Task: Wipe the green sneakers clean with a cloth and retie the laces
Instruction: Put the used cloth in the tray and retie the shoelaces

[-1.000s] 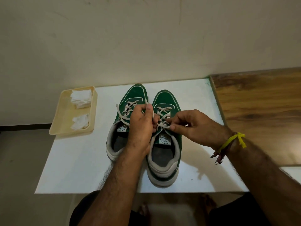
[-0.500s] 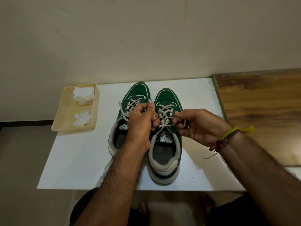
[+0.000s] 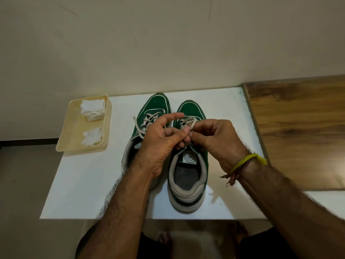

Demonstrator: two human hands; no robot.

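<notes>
The left hand (image 3: pixel 158 144) and right hand (image 3: pixel 214 141) are meeting over the right sneaker (image 3: pixel 188 161), just above its tongue. The right hand's fingers (image 3: pixel 196 136) are curling tight and pinching the lace (image 3: pixel 188 121) where it leaves the top eyelets. The left hand is pinching the same lace between thumb and bent fingers, while its forefinger is sticking out straight over the toe. The knot itself is lying hidden between the knuckles, so how far it is formed cannot be told.

The left sneaker (image 3: pixel 149 116) is standing just beside the right one, touching or nearly so, partly under the left wrist, with its own lace (image 3: pixel 139 128) lying loose and untied across the eyelets.

As a judgement, the likely slip here is a loop escaping the pinch while the hands are pulling apart, leaving a slack half-knot; a hard sideways tug could also be dragging the shoe toward the near edge, where its heel is already sitting close.

The worktop (image 3: pixel 84 184) is offering open room on both flanks of the pair. A tray (image 3: pixel 74 128) holding a folded cloth (image 3: pixel 92 110) and a crumpled one is overhanging the left edge, well apart from the hands. A wooden top (image 3: pixel 298 128) is bordering the right side.
</notes>
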